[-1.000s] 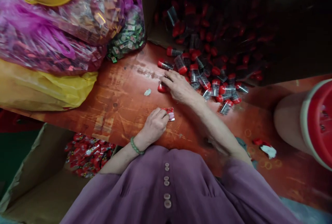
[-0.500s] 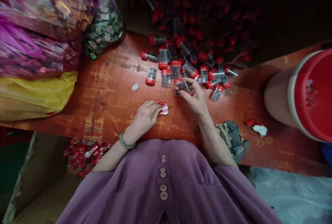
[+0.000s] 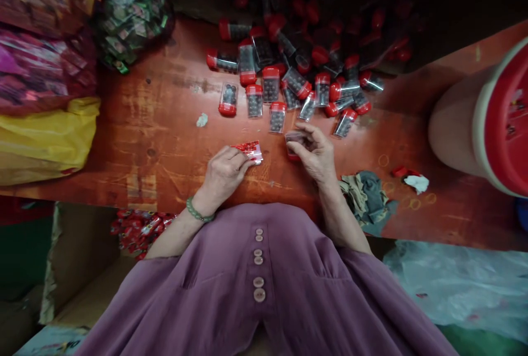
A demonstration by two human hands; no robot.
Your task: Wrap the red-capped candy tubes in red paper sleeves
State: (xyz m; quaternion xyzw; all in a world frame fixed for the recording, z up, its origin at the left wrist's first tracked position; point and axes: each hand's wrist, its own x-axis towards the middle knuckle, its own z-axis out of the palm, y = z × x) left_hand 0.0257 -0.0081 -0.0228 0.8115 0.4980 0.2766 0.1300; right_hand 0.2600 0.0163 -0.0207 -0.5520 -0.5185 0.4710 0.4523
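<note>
My left hand (image 3: 226, 173) pinches a small red and white printed packet (image 3: 251, 150) just above the table. To its right, my right hand (image 3: 312, 149) is closed round a clear plastic container with a red end (image 3: 291, 141); the fingers cover part of it. Beyond the hands lie several similar red-capped clear containers (image 3: 271, 85) with dark round balls inside. One of these, a container (image 3: 278, 117), lies just behind the one I hold.
Bags of small packets (image 3: 132, 12) and a yellow bag (image 3: 49, 136) stand at the left. A red-lidded bucket (image 3: 462, 119) is at the right, near a crumpled cloth (image 3: 367, 199). Below the table's left edge is a cardboard box (image 3: 82, 262) with red packets.
My right hand has drawn a container away from the pile towards me. The packet in my left hand shows more of its red print. The whole view has shifted slightly.
</note>
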